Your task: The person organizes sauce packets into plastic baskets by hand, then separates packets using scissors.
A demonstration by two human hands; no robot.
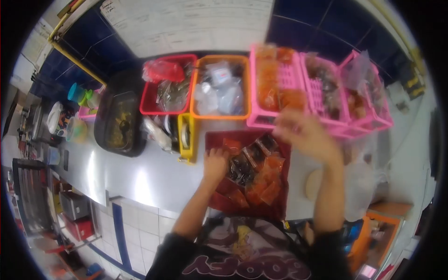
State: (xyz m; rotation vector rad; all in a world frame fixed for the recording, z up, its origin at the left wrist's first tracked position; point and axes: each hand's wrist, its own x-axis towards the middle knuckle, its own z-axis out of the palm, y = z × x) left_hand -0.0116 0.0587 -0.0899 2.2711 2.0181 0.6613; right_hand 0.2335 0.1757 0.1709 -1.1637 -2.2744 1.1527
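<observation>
A dark red tray (247, 213) lies on the metal counter in front of me. In it are small clear packets of orange-red sauce (268, 184), a bag of something dark (240, 169) and packets with dark contents (254, 154). My left hand (216, 164) rests at the tray's left side, fingers spread near an orange packet (232, 145). Smeared by motion, my right hand (301, 131) is raised over the tray's upper right corner, close to the pink basket (277, 122) of orange packets; whether it holds anything does not show.
Behind the tray stand a red bin (144, 100) and an orange bin (248, 88) of bagged goods. More pink baskets (361, 123) are at the right. A yellow tape dispenser (187, 140) and a black tub (100, 121) stand to the left.
</observation>
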